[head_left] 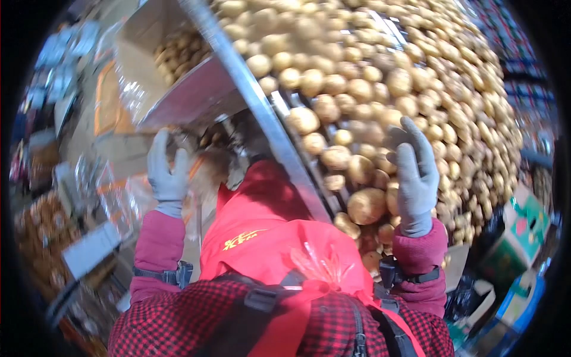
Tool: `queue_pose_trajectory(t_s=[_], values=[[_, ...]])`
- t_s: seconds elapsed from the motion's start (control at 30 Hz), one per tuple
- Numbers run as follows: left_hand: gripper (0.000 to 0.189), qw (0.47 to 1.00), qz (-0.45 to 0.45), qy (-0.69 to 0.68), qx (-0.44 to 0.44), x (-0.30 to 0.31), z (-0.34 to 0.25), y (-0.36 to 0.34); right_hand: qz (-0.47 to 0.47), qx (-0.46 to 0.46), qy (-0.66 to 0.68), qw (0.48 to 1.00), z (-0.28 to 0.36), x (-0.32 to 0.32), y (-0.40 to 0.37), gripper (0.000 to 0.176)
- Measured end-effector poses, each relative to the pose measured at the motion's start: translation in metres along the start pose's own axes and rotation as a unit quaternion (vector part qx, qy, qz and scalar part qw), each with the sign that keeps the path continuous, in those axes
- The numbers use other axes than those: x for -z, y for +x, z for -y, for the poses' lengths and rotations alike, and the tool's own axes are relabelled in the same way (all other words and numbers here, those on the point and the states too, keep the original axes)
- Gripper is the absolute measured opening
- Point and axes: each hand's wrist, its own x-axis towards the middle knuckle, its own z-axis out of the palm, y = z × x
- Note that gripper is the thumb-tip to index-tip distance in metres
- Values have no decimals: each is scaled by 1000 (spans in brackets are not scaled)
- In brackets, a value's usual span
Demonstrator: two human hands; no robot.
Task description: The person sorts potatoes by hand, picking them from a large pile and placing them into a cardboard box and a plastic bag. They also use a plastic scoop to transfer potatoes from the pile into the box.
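My left hand [168,177], in a grey glove, is raised at the left with thumb and fingers apart and nothing in it. It is just below a box [146,71] that has a clear plastic liner and potatoes inside. Over the right part of a large heap of potatoes [360,92] is my right hand [416,184], gloved the same way. Its fingers are stretched upward and parted, with potatoes behind them and no potato in the grip. A bigger potato [366,206] lies to the left of this hand.
A metal rail [262,107] edges the potato heap. My red apron [267,238] hangs against it. Green cartons [520,229] stand at the right. Clear plastic bags [104,193] and a white board [91,250] are at the left, near more stacked goods.
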Motion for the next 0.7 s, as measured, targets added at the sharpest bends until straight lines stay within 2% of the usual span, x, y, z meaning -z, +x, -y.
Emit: queue_pose_trajectory(t_s=[0.03, 0.07, 0.1, 0.17, 0.23, 0.3, 0.33, 0.37, 0.4, 0.43, 0.53, 0.57, 0.6, 0.63, 0.67, 0.7], values=[[60, 994, 41, 5, -98, -4, -24, 22, -21, 85, -55, 995, -8, -7, -8, 55], [57, 973, 124, -25, -193, -8, -54, 47, -60, 119, -146, 980, -11, -13, -19, 59], [54, 937, 145, -77, -308, -49, -143, 68, -90, 221, -310, 920, 14, 53, -20, 67], [52, 872, 167, -154, -434, -64, -207, 61, -103, 219, -445, 862, 13, 67, -60, 72], [52, 797, 236, -195, -520, -89, -249, 43, -117, 147, -501, 845, 2, 73, -90, 82], [45, 717, 206, -199, -636, -130, -280, 27, -110, 103, -563, 812, -18, 80, -109, 88], [55, 705, 231, -182, -645, -141, -291, 26, -125, 108, -588, 792, -22, 75, -106, 91], [64, 693, 258, -165, -653, -150, -298, 27, -132, 109, -576, 799, -21, 71, -97, 91], [69, 681, 359, -159, -618, -145, -307, 41, -154, 84, -570, 803, -22, 65, -85, 92], [78, 672, 397, -149, -607, -150, -303, 48, -177, 58, -562, 806, -24, 61, -72, 93], [79, 665, 377, -125, -632, -145, -298, 74, -175, 103, -566, 799, -26, 58, -46, 93], [79, 663, 372, -127, -637, -150, -296, 85, -162, 96, -545, 817, -25, 54, -36, 96], [73, 644, 412, -84, -639, -142, -302, 107, -166, 94, -524, 830, -22, 46, -21, 97], [71, 685, 335, -118, -636, -157, -295, 116, -168, 90, -502, 843, -19, 35, -7, 98], [69, 690, 344, -116, -627, -164, -284, 126, -191, 88, -465, 860, -22, 26, 8, 98], [68, 694, 352, -115, -617, -157, -284, 144, -186, 117, -482, 848, -29, 23, 20, 98]])
